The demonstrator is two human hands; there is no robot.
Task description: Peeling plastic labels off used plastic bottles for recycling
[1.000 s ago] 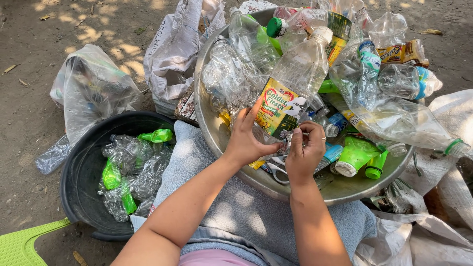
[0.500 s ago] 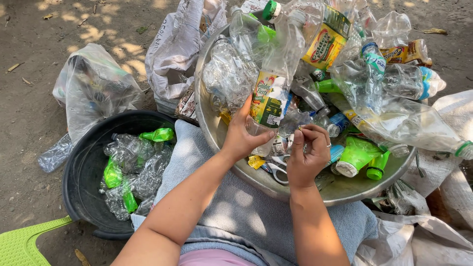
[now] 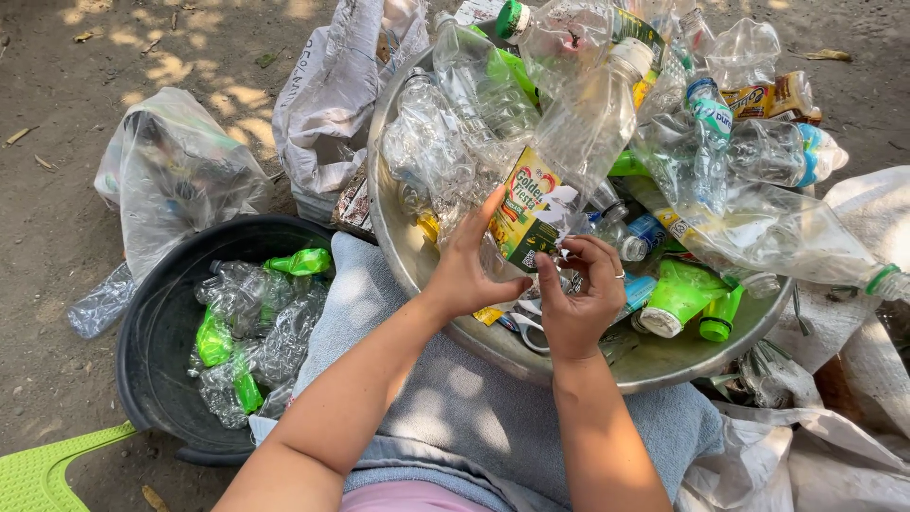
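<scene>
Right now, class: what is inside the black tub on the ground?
The black tub holds crushed clear bottles and crushed green bottles. Whatever lies beneath them is covered; the grey cloth hides its right rim.

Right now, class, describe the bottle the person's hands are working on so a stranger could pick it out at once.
Start at the big metal basin heaped with crushed plastic bottles. At its near edge the left hand and right hand meet on one clear bottle. Unlike its bare or green neighbours, it has a white cap and a yellow, green and red label.
</scene>
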